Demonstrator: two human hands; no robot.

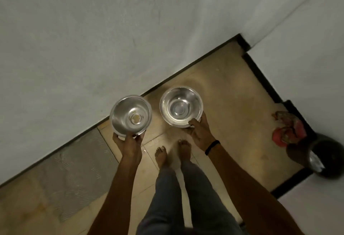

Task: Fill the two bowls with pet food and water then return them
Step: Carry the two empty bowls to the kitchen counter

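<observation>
Here two steel bowls are held side by side above the tiled floor [232, 93], the left bowl [130, 114] with a pale scrap at its bottom in the left hand's [128, 141] grip, the right bowl [181, 106] grasped by the right hand [200, 132].

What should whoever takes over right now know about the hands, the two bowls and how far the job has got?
Left hand: grips the near rim of the left steel bowl, held above the floor.
Right hand: grips the near rim of the right steel bowl, thumb over the edge; a black band sits on that wrist.
Contents: the left bowl holds only a small pale scrap at its bottom; the right bowl looks empty, though a thin film of water cannot be ruled out.
Position: the person stands barefoot on the tiled floor near a wall.
Done: both bowls are in hand.
Left: fill one with pet food, one with water, return both.
</observation>
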